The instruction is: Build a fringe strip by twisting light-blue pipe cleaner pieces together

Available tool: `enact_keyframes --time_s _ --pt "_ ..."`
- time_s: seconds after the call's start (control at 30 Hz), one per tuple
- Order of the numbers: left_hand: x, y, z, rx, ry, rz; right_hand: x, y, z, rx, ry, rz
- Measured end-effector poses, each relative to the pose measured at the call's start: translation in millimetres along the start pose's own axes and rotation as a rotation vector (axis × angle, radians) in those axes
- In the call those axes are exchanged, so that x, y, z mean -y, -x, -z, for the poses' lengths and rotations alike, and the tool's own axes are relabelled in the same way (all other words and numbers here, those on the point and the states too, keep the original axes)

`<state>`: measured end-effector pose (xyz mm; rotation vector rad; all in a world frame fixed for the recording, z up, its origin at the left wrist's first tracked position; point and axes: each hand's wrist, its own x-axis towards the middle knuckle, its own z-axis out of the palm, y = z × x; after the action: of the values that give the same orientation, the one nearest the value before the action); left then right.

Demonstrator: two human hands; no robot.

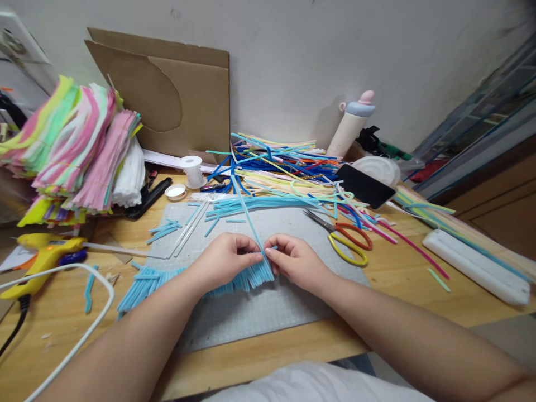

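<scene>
Already a long fringe of short light-blue pipe cleaner pieces [167, 279] lies in a row across the grey cutting mat [259, 312], running from the left edge of the mat to the hands. Going left to right: a yellow glue gun [46, 251] rests on the wooden surface [62, 329], untouched, below stacked bundles of pastel pipe cleaners [75, 145]. The left hand [226, 259] pinches the right end of the fringe with fingers curled shut; the right hand [293, 259] meets it fingertip to fingertip, also pinching, where a long blue stem [247, 212] crosses up and away. By my judgement most of the fringe is built and its right end is being worked. Loose cut blue pieces [163, 230] beyond the hands remain unused. Further right lie scissors [345, 240] and a heap of mixed stems [285, 167].
</scene>
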<state>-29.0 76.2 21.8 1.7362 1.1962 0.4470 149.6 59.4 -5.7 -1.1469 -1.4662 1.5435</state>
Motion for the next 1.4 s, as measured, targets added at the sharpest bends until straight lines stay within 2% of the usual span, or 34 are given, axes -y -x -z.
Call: enact_keyframes --time_s 0.27,0.47,0.67,0.9,1.2,1.4 --pt "4 -2 -3.5 -0.023 0.014 0.001 5 0 -2 -0.009 0.021 -0.068" --pt "2 -3 -4.7 -0.065 0.190 -0.052 8 0 -4 -0.035 -0.026 -0.083" --pt "2 -2 -3.3 -0.040 0.243 -0.037 7 2 -6 -0.026 -0.078 -0.092" --pt "10 -8 -5.0 -0.039 0.385 -0.053 1 -1 -4 -0.023 -0.112 -0.031" --pt "6 -7 -5.8 -0.062 0.329 -0.061 -2 -1 -5 -0.029 -0.050 0.004" --pt "7 -7 -7.3 -0.089 0.355 -0.007 0 -1 -8 -0.044 -0.054 -0.009"
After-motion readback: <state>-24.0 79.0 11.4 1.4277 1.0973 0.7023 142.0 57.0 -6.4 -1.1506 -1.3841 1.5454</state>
